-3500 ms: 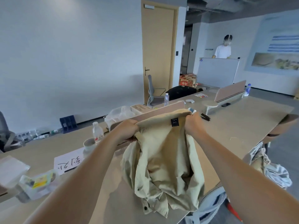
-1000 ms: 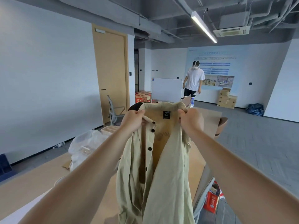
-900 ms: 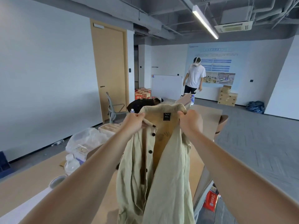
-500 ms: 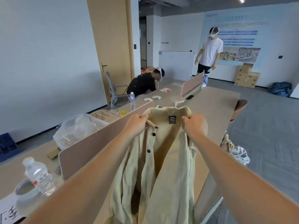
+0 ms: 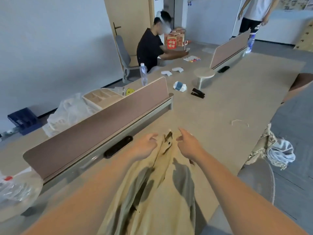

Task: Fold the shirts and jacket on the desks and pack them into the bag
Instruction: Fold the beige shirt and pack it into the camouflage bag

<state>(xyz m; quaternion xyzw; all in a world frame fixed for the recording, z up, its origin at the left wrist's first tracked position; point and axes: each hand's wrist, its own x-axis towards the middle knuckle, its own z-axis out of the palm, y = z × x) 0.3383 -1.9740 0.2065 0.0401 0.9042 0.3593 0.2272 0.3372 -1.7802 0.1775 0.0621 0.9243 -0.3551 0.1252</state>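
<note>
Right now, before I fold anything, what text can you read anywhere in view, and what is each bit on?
"NK Y": partial letters on the white plastic bag, beside its yellow smiley face.
Red box: large characters, too blurred to read.
Black shorts of the standing person: white lettering, cut off and blurred.
Blue box: pale print, too small to read.

The jacket (image 5: pixel 152 192) runs out of the bottom edge, so its lower part is not seen. Motion blur smears the left hand (image 5: pixel 145 146), and whether its fingers pinch the collar cannot be told. At upper right the top edge cuts off a standing person (image 5: pixel 254 14). At lower left the frame edge cuts off a plastic bag (image 5: pixel 15 189).
</note>
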